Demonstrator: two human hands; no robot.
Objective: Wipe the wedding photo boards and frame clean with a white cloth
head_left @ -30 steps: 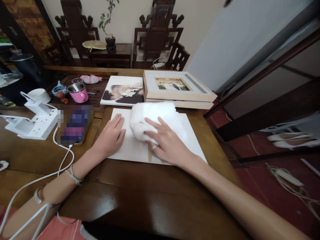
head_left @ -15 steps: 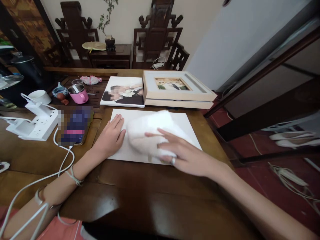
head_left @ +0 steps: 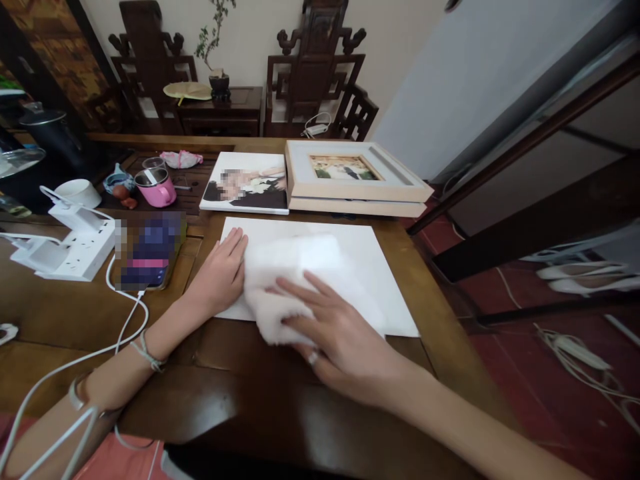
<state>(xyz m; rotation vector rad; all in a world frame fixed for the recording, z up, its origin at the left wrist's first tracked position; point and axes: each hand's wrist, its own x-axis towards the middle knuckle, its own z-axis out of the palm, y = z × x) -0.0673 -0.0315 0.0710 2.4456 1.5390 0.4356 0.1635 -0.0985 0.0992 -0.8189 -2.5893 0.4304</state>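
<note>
A flat white board [head_left: 373, 267] lies on the wooden table [head_left: 280, 393] in front of me. My left hand [head_left: 217, 275] rests flat on the board's left edge, fingers stretched out. My right hand [head_left: 333, 333] lies with spread fingers on a fluffy white cloth [head_left: 285, 273]. The cloth covers the board's near left part and hangs over its front edge. Behind the board lie a printed photo panel [head_left: 246, 181] and a stack of two pale wooden picture frames [head_left: 353, 177].
Left of the board are a phone [head_left: 147, 250] on a white cable, a white power strip [head_left: 70, 243] and a pink cup [head_left: 156, 187]. Carved dark chairs [head_left: 320, 73] stand behind the table. The table's right edge drops to a red floor with cables [head_left: 575, 353].
My right hand has slid the white cloth from the board's far middle toward me and leftward to its front edge. The left hand has stayed in place.
</note>
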